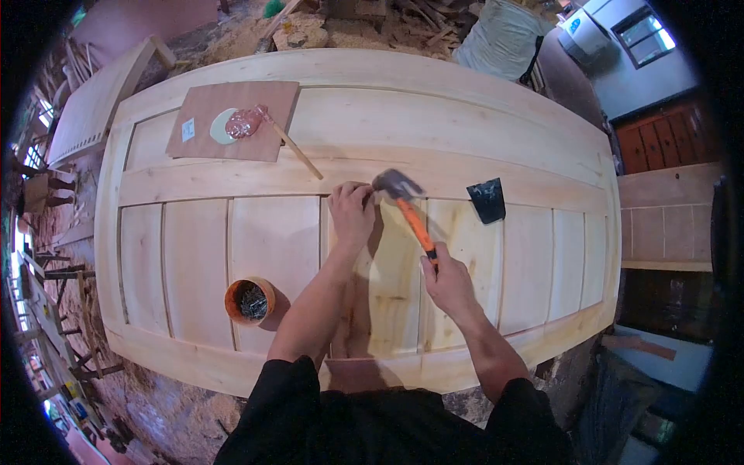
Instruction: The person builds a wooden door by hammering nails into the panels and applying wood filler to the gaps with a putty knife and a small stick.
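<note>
My right hand point(449, 283) is wrapped round the orange handle of a hammer point(415, 221), whose dark head is close to my left hand. My left hand point(353, 208) has its fingers pressed together at the long rail of a pale wooden door panel point(275, 263); whatever they hold is too small to make out. An orange tub point(267, 288) of nails point(252, 301) stands on the panel, left of my left forearm. Right of the hammer lies a black scraper point(487, 201) with pale smears.
A brown board point(265, 147) lies on the panel's upper left, bearing reddish paste point(246, 122) and a thin stick point(298, 151). Behind the panel are a white sack point(500, 39) and wood scraps. Another wooden panel point(97, 105) stands at the left.
</note>
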A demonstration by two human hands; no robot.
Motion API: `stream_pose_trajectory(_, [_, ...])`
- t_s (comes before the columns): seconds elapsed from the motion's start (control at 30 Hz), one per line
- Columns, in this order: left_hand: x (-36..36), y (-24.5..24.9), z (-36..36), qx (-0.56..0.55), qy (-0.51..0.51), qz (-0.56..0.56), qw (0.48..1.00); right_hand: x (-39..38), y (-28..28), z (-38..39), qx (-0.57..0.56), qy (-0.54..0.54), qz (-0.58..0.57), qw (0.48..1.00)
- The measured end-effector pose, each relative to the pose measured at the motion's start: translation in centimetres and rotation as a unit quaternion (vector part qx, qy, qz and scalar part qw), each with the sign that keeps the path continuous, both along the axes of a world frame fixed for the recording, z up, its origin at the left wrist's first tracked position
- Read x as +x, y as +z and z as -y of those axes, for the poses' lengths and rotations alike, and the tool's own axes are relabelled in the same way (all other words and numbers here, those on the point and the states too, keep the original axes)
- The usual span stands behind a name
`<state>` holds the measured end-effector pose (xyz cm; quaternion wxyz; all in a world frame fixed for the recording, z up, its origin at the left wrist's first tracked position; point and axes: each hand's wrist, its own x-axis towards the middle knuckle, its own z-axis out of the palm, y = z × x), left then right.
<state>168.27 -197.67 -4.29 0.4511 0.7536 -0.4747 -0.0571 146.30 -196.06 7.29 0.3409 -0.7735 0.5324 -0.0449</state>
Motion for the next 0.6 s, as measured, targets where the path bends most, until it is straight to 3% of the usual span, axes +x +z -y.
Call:
stream_pose_trajectory(0.13, [0.1, 0.4, -0.7, -0.025, 0.002, -0.016, 1.000, 0.7, 2.9, 0.1, -0.004, -0.027, 0.024, 0.999])
stream_pose_trajectory(0.27, [-0.9, 1.1, -3.7, 0.011, 0.029, -0.006, 1.000, 0.7, 4.3, -1.5, -0.133, -0.051, 0.146, 0.979])
stream_pose_trajectory(0.4, [-1.3, 0.7, -5.8, 0.019, 0.013, 0.011, 1.000, -0.2, -1.1, 0.1, -0.023, 0.014, -0.003, 1.000])
stream_pose_trajectory(0.6, [-1.4, 1.5, -5.7, 0.027, 0.011, 0.004, 1.000, 1.4, 5.2, -1.4, -0.104, -0.080, 0.164, 0.978])
